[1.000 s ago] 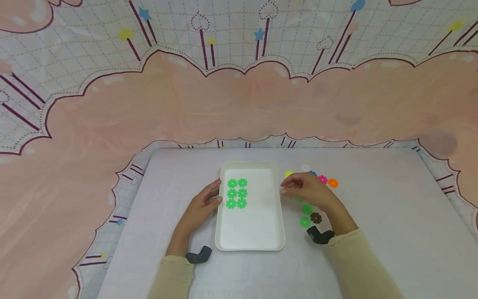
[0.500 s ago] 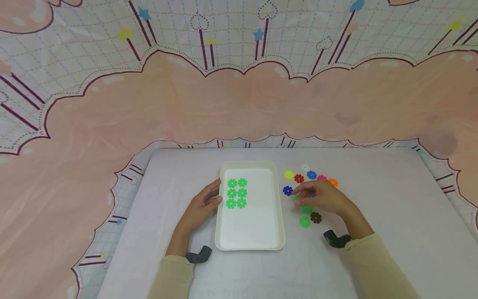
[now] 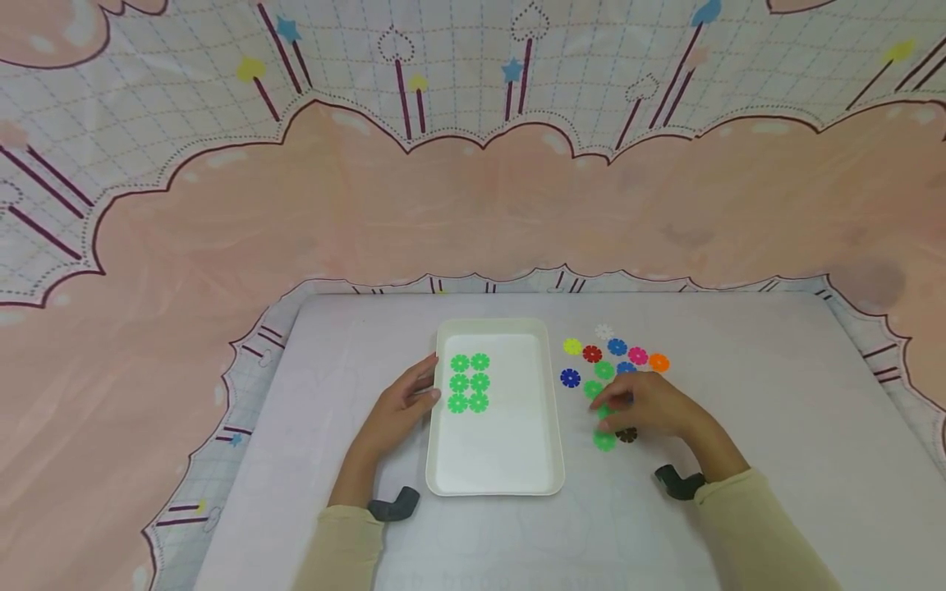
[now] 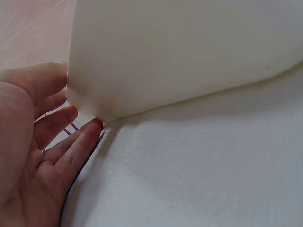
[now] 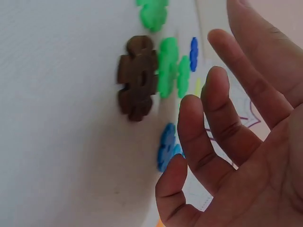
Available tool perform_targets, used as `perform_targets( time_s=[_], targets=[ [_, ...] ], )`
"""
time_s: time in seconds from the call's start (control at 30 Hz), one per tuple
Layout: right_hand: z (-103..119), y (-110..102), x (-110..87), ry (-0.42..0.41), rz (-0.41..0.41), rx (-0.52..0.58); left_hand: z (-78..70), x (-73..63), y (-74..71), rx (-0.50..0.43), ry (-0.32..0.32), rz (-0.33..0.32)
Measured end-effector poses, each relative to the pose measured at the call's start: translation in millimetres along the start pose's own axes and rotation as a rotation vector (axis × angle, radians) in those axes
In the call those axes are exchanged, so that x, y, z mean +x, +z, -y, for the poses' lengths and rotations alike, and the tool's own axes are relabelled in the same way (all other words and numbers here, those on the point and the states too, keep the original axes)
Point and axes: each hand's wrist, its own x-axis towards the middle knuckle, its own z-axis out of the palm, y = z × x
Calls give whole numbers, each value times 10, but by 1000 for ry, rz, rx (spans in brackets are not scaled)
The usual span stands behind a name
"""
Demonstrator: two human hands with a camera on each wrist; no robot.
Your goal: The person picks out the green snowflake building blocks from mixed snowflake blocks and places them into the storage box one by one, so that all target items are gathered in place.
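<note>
A white rectangular tray (image 3: pixel 517 447) holds several green notched, flower-shaped discs (image 3: pixel 479 382) laid in two columns at its upper left. My left hand (image 3: pixel 399 406) rests its fingertips against the tray's left edge, and the left wrist view shows those fingers (image 4: pixel 78 151) loosely bent at the wall. To the tray's right, my right hand (image 3: pixel 654 406) hovers low over a scatter of the same discs, thumb and fingers apart. Under its fingertips lie green discs (image 3: pixel 604 442), some partly hidden. Close by is a brown disc (image 5: pixel 127 71), and nothing shows in the right palm.
Beyond the right hand lie yellow (image 3: pixel 572 346), red (image 3: pixel 592 354), white (image 3: pixel 604 331), pink (image 3: pixel 638 356), orange (image 3: pixel 658 363) and blue discs (image 3: pixel 570 378). A white cloth (image 3: pixel 355 328) covers the table. A patterned curtain (image 3: pixel 473 205) stands behind it.
My right hand has moved from the tray's right edge rightward and nearer to me, down over the green discs, uncovering the red and dark blue discs. The left hand and tray stay put.
</note>
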Motion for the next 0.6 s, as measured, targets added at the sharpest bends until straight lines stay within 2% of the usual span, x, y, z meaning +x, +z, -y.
perform_targets(
  time_s=[0.6],
  targets=[
    [-99, 109, 74, -59, 35, -87, 2, 2, 2, 23, -20, -11]
  ],
)
